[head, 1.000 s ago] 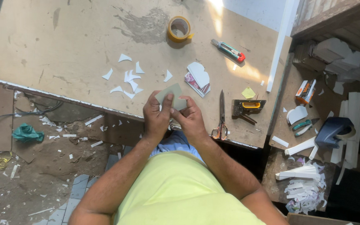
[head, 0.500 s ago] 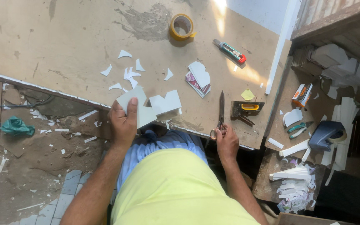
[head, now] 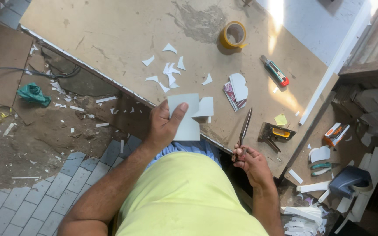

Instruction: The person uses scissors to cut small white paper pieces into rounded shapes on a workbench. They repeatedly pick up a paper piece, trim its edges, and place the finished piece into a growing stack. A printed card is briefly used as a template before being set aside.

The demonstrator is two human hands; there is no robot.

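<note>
Here, left hand (head: 165,126) pinching grey card pieces (head: 188,116) at table edge, right hand (head: 252,164) at four o'clock, fingers closed around scissors (head: 243,133) handles.

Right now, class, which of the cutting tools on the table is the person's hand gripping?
The scissors, gripped at the handles by the right hand. The green-and-red utility knife lies untouched farther up the table.

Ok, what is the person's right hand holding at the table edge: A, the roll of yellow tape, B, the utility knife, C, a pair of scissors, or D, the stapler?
C: the right hand grips the handles of the scissors, blades pointing up over the table, while the left hand holds pale card pieces.
</note>
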